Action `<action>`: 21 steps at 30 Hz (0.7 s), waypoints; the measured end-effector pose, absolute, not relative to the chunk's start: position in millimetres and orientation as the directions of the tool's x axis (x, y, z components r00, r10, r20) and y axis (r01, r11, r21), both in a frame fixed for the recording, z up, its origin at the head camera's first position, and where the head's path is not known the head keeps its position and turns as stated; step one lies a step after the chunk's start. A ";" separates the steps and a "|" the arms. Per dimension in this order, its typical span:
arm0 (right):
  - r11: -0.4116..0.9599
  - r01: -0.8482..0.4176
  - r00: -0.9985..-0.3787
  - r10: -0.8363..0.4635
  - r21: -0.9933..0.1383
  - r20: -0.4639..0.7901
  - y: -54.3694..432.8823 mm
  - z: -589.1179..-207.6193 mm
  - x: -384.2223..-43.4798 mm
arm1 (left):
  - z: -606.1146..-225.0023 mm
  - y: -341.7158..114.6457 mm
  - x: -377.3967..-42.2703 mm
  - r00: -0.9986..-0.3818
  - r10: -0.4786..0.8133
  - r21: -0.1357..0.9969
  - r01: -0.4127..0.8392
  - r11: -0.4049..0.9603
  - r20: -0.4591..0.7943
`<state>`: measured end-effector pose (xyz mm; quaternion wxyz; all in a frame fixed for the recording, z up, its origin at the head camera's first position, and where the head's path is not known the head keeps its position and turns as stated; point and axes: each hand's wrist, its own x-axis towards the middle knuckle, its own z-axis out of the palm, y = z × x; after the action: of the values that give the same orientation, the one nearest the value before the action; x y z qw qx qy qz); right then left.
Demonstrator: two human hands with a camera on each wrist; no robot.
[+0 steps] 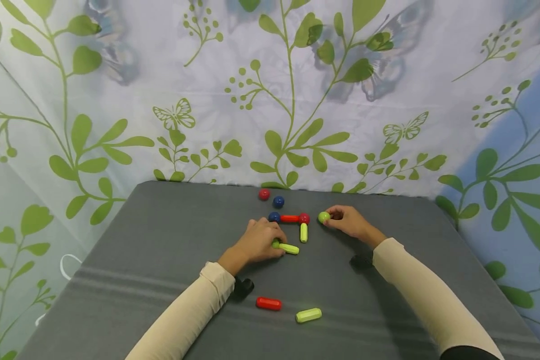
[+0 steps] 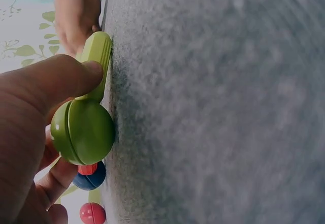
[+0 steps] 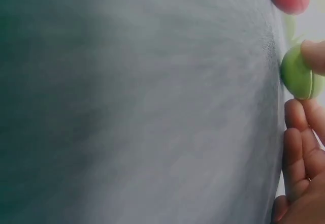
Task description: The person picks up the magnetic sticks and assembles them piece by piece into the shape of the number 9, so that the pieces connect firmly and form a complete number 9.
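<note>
Green, glossy ball [image 1: 323, 217] is probably risking a roll should the right hand [image 1: 351, 220] be loosening its pinch — round surface, small hold. Left hand [image 1: 260, 241] is pinching a ribbed yellow-green rod [image 1: 290, 248], its end meeting a second green ball [image 2: 82, 132]; an off-line push could be parting that pair. Hands are working well apart. Just beyond the left, extending rightward, a blue ball [image 1: 274, 217], red rod [image 1: 290, 218], red ball [image 1: 304, 218] and another yellow-green rod [image 1: 303, 233] are forming an L — red corner sitting near the right hand's ball.
</note>
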<state>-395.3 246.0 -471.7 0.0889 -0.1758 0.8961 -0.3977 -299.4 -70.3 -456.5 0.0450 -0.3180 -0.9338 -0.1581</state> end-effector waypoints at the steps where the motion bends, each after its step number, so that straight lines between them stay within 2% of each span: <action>1: 0.622 -0.245 -0.924 -0.383 -0.744 -0.015 250.3 -473.1 -389.5 | -457.1 -70.4 -299.5 -0.796 0.578 0.267 0.606 0.750 0.182; 9: 0.598 -0.288 -0.910 -0.414 -0.748 0.019 259.3 -474.4 -345.2 | -462.4 -69.9 -301.9 -0.819 0.545 0.290 0.573 0.767 0.176; 21: 0.606 -0.373 -0.867 -0.496 -0.702 0.032 220.1 -472.4 -302.5 | -463.4 -66.9 -300.2 -0.830 0.526 0.302 0.558 0.773 0.187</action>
<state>-302.5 220.1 -472.4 0.0830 -0.2436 0.8924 -0.3707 -300.2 -66.9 -463.4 0.0457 -0.2879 -0.9405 -0.1747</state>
